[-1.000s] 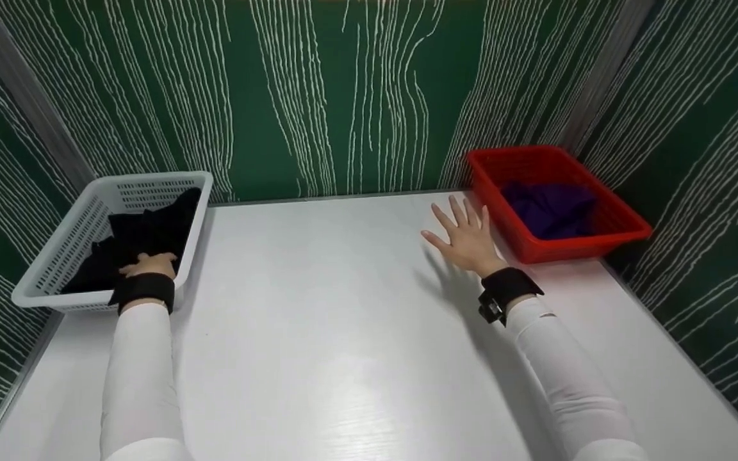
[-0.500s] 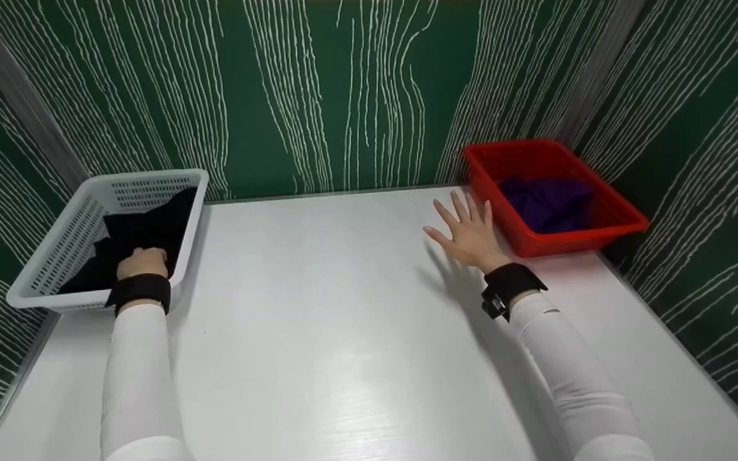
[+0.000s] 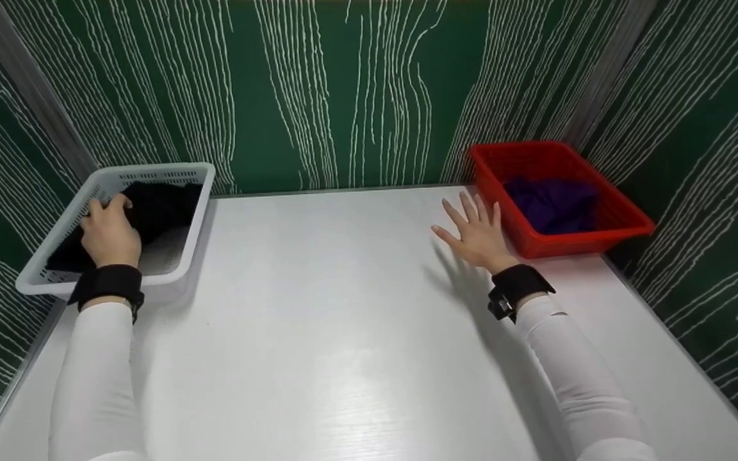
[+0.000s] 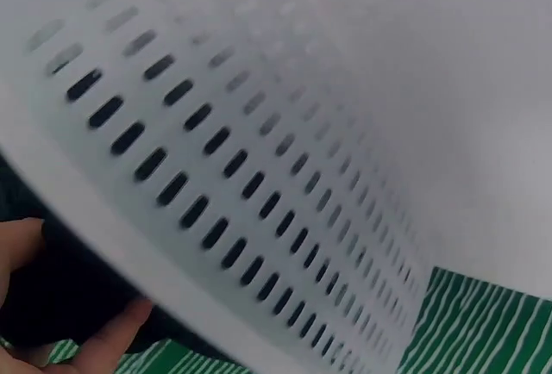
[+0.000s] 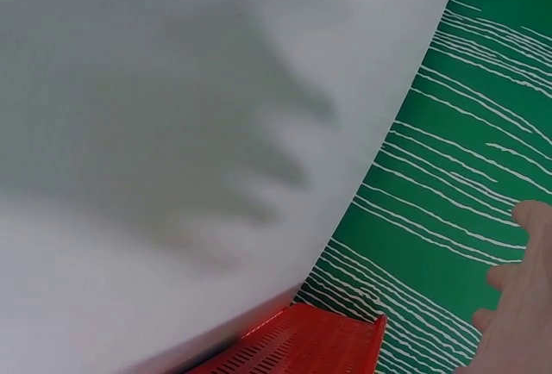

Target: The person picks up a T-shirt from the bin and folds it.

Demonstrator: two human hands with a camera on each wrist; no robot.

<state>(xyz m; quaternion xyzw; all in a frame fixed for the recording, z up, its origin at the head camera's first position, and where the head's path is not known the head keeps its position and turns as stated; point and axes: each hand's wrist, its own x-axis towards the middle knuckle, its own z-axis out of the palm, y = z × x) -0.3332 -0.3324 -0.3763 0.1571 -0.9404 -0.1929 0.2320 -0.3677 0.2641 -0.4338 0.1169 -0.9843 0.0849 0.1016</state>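
Observation:
In the head view my left hand is over the white basket at the left. Its fingers are bent on a piece of black cloth bunched inside. The left wrist view shows the dark cloth between a finger and the thumb; part of the grip is hidden by the basket wall. My right hand hovers with fingers spread beside the red basket, holding nothing. Purple cloth lies inside that basket.
Both baskets stand toward the back of a white table, one at each side. Green walls with white wavy lines rise behind and along the sides. The right hand's shadow falls on the tabletop.
My left hand has moved left and farther back within the white basket. The black cloth has shifted, baring some basket floor near the front right. The right hand stays nearly still.

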